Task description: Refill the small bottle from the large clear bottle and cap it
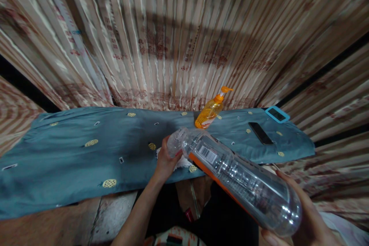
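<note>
**Clear bottle being held tilted over the cloth**

The clear plastic bottle [230, 177] is being cradled at its base by the right hand [302, 215], its grip wrapped underneath; the neck is being pinched by the left hand [165, 159] at 11 o'clock. It is best kept supported at both ends. The surface [72, 161] is being covered by teal cloth, with an orange pump bottle [211, 109] at 12 o'clock, a phone [260, 133] at 2 o'clock, and striped curtains [178, 34] behind.

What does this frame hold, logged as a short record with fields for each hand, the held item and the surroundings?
left hand: at the neck of the clear plastic bottle, over a white cloth
right hand: cups the bottle's base
bottle: tilted, looks empty, orange label
surface: blue patterned cloth
nearby: orange pump bottle, black phone, blue-framed device
</note>
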